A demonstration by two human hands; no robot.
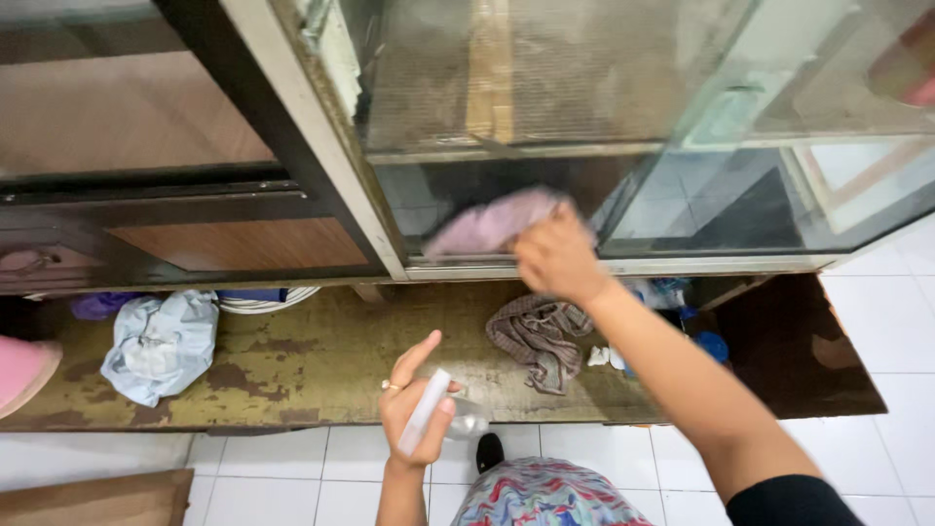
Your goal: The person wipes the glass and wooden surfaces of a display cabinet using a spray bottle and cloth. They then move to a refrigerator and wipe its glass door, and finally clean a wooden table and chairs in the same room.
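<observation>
At frame centre, the right hand point(557, 255) presses a pink cloth point(490, 224) against the glass cabinet door point(545, 88), fingers closed on it. Lower centre, the left hand point(414, 404) grips a clear spray bottle point(443, 414).

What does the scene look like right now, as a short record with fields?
right hand: presses a pink cloth against the glass door of a cabinet
left hand: holds a clear spray bottle, index finger raised
shelf: worn, below the glass
on shelf: a crumpled striped rag, a pale blue bag
floor: white tiles
</observation>
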